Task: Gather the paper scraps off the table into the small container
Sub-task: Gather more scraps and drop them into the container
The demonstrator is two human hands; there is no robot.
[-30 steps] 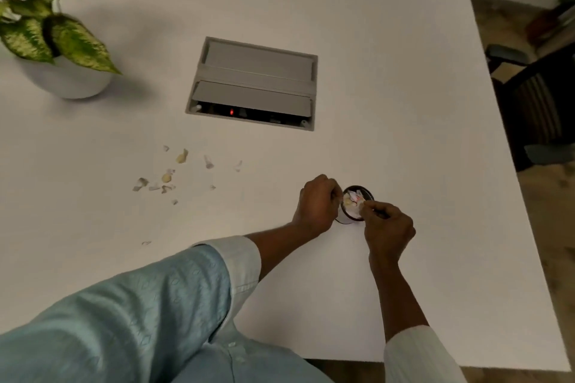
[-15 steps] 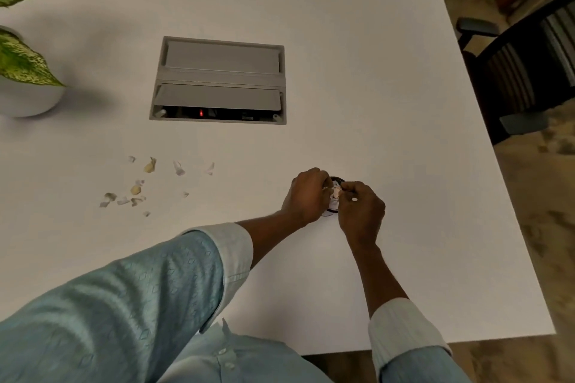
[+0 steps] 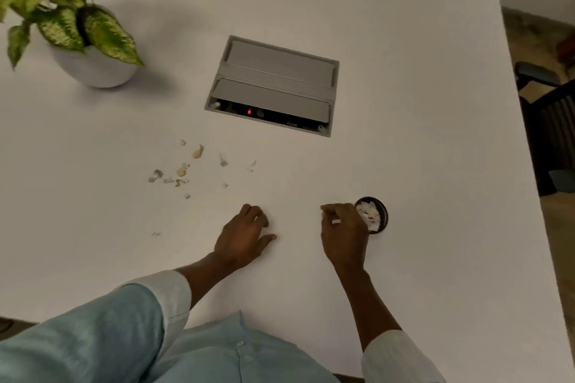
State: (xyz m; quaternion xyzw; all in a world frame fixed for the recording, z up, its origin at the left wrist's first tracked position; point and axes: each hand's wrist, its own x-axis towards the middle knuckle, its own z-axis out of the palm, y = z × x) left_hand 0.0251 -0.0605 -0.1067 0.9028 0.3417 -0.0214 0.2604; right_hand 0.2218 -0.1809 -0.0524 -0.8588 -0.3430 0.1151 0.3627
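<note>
A small round black container (image 3: 384,215) stands on the white table (image 3: 420,149), with pale paper scraps heaped inside it. My right hand (image 3: 343,236) is just left of it, touching or nearly touching its side, fingers curled in with a white speck at the fingertips. My left hand (image 3: 244,236) rests on the table further left, fingertips down and thumb spread, holding nothing. Several loose paper scraps (image 3: 183,171) lie scattered beyond my left hand. One more scrap (image 3: 156,234) lies alone to its left.
A grey recessed cable box (image 3: 273,84) with a red light sits in the table's middle. A potted plant (image 3: 90,68) stands at the far left. A dark chair (image 3: 547,121) is beyond the table's right edge.
Both hands have come off the container. My left hand has moved left onto the table, and my right hand now sits beside the container. The camera view has shifted.
</note>
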